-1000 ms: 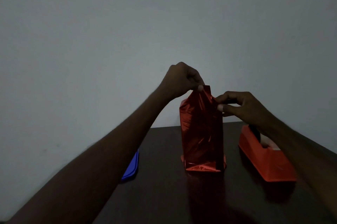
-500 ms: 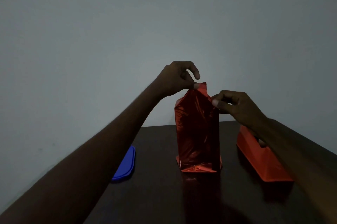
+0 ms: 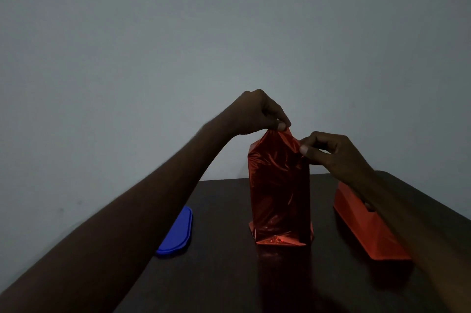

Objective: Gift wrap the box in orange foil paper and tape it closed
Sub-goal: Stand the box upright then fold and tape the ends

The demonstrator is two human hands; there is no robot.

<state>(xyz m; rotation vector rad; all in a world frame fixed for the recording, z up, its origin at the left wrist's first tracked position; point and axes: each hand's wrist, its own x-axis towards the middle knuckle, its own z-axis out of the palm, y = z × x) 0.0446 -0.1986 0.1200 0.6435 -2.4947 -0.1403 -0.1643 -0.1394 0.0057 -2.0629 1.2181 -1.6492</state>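
Observation:
A tall box wrapped in orange foil paper [image 3: 279,185] stands upright on the dark table [image 3: 224,274], its bottom end folded flat. The foil at the top rises to a peaked flap. My left hand [image 3: 257,112] pinches the tip of that flap from above. My right hand [image 3: 331,153] pinches the foil's right upper edge just below the peak. The box itself is hidden under the foil.
An orange tape dispenser [image 3: 367,228] sits on the table to the right of the box, partly behind my right forearm. A blue flat lid-like object [image 3: 177,232] lies at the table's left edge. A plain grey wall stands behind.
The left index finger, lifted half a second ago, has curled back down onto the flap tip. The right hand still pinches the foil's upper right edge.

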